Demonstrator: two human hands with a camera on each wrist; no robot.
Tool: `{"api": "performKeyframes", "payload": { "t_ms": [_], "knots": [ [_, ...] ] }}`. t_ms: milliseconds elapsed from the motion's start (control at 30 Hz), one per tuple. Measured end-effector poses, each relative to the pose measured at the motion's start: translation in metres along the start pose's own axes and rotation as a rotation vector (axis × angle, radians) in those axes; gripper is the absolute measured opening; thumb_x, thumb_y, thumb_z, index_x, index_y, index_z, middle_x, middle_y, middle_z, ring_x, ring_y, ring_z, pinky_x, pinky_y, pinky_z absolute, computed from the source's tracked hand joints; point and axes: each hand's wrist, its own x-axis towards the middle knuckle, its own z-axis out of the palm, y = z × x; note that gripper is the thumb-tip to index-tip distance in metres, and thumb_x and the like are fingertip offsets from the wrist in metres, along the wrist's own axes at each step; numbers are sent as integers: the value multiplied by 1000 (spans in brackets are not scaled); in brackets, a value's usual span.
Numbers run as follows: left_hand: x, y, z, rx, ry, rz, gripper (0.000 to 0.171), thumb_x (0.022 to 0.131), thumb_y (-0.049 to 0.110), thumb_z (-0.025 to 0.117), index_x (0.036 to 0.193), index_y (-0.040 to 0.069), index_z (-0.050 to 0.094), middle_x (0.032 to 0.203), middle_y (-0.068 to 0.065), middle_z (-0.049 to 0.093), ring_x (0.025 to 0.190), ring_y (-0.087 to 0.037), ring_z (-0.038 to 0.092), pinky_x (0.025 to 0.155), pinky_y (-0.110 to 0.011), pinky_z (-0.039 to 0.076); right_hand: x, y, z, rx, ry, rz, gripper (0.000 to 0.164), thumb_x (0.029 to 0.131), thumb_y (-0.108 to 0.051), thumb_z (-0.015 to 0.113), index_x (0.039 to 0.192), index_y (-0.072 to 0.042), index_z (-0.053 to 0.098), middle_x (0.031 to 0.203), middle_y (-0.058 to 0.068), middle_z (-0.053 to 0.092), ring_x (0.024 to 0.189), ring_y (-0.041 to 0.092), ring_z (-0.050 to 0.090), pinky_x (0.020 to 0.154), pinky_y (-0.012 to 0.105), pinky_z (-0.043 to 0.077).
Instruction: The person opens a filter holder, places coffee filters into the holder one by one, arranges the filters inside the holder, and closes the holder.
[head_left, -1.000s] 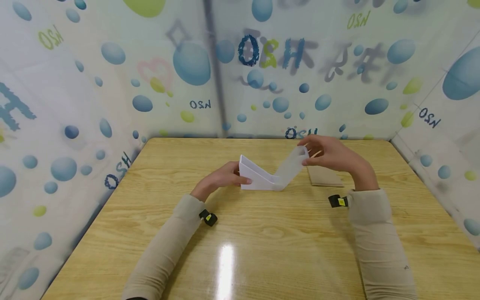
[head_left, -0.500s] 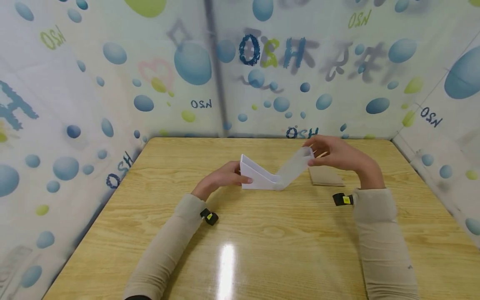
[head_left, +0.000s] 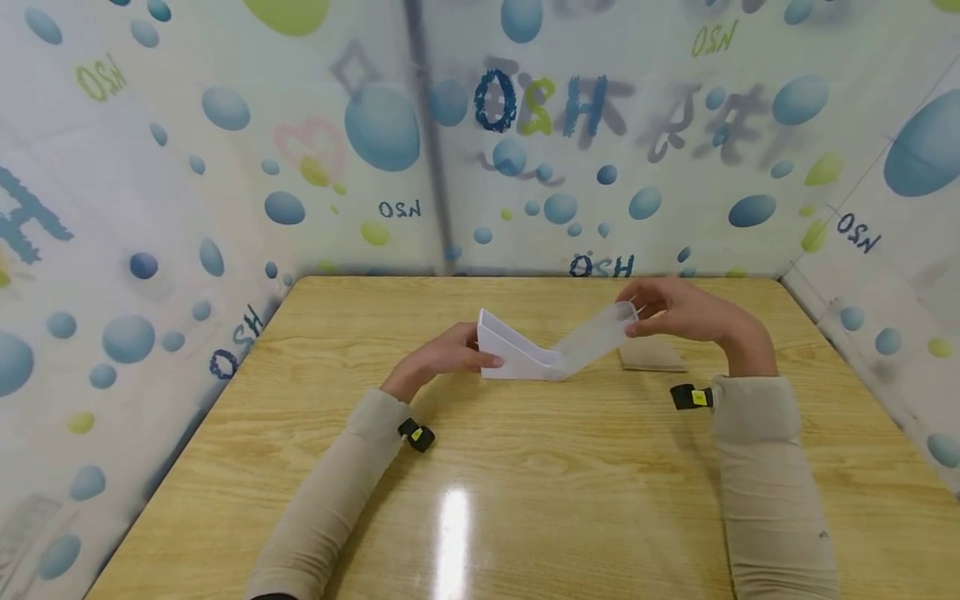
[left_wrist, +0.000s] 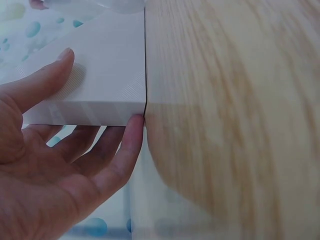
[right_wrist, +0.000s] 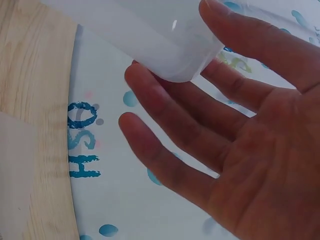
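Observation:
A white slant-topped box [head_left: 517,354] stands on the table with its translucent lid [head_left: 596,337] swung out to the right on a hinge at its low end. My left hand [head_left: 452,348] grips the tall end of the box; in the left wrist view the thumb lies on its broad white side [left_wrist: 110,60] and the other fingers reach behind. The free end of the lid is held by my right hand [head_left: 671,310]. The right wrist view has the rounded lid end [right_wrist: 175,60] between thumb and fingers, two fingers standing apart from it.
A flat brown piece [head_left: 651,356], like a notebook or card, lies on the wooden table [head_left: 525,500] below my right hand. Behind the table's far edge hangs a patterned curtain [head_left: 480,183].
My right hand has moved right and slightly down, bringing the lid to a lower, flatter angle. The left hand and the white box stay in place.

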Motion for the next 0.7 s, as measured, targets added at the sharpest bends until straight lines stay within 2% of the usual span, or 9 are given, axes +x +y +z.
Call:
{"api": "performKeyframes", "payload": {
  "t_ms": [167, 700],
  "knots": [
    [-2, 0, 1, -6, 1, -2, 43, 98, 18, 72, 138, 9, 58, 135, -13, 67, 108, -21, 65, 86, -34, 55, 0, 4, 1, -8, 4, -1, 48, 97, -22, 74, 138, -4, 57, 132, 20, 66, 121, 36, 62, 100, 56, 51],
    [-1, 0, 1, -10, -3, 0, 44, 98, 18, 72, 139, 9, 58, 135, -13, 67, 110, -22, 66, 88, -35, 56, -1, 7, 0, 14, -6, -12, 46, 97, -21, 74, 137, -4, 57, 131, 19, 66, 119, 35, 63, 99, 52, 53]
  ]
}}
